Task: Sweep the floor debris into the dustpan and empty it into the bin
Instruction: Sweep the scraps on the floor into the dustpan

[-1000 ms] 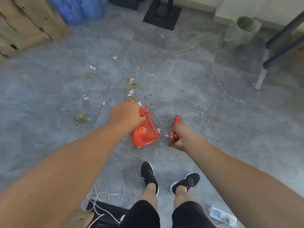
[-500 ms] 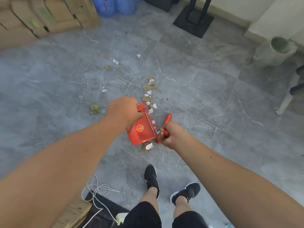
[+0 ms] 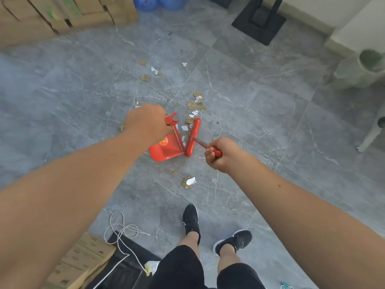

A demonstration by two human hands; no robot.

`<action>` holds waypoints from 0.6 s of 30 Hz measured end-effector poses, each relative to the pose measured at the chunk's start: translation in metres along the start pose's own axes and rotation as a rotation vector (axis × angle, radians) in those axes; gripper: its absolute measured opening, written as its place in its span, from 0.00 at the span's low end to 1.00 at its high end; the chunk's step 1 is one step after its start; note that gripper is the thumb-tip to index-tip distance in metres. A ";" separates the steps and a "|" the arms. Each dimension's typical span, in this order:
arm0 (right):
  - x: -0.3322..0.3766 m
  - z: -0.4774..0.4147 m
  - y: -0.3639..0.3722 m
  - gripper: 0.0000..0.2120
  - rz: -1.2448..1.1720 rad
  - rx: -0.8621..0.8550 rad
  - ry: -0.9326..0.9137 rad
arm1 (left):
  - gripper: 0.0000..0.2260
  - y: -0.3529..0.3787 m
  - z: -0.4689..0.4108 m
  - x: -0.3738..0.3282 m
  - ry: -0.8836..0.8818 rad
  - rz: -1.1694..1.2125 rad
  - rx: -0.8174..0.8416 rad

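step: sweeping scraps (image 3: 194,105) into pan | left hand (image 3: 145,122) grips dustpan (image 3: 166,147) | right hand (image 3: 218,153) grips brush (image 3: 192,136) | next: draw far scraps in, likely

Grey veined floor tiles (image 3: 270,122) run to cardboard boxes (image 3: 62,15), a black stand base (image 3: 259,21) and perhaps blue bottles (image 3: 158,2).

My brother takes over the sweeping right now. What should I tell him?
Left grip holds the red dustpan by its handle, mouth facing the brush.
Right grip holds the red brush, its head at the pan's mouth.
Done: a few white scraps lie between brush and pan.
Left: sweep in the scrap pile beyond the brush, the scattered bits farther out and the pieces on the pan's near side. Then empty into the pale bin, far right.
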State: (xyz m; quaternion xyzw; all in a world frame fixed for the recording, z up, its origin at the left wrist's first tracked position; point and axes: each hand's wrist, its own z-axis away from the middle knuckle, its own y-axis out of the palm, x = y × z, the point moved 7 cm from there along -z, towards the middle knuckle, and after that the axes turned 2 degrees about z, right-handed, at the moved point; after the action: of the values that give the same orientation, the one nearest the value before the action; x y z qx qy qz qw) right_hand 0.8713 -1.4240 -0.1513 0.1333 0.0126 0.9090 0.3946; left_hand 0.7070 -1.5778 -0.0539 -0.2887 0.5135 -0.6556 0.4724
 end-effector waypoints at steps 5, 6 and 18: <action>0.015 0.002 -0.048 0.07 -0.034 -0.039 0.015 | 0.16 -0.006 -0.003 -0.030 0.049 0.006 0.003; 0.016 0.002 -0.061 0.06 -0.045 -0.054 0.016 | 0.17 -0.003 -0.003 -0.041 0.072 0.010 0.011; -0.005 0.027 -0.230 0.06 -0.253 -0.212 0.005 | 0.19 0.039 0.025 -0.201 0.355 0.024 0.077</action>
State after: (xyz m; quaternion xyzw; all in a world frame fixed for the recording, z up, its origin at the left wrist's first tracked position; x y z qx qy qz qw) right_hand 1.0455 -1.2719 -0.1559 0.0861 -0.0655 0.8486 0.5179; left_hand 0.8191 -1.4047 -0.0616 -0.1437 0.5668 -0.7098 0.3928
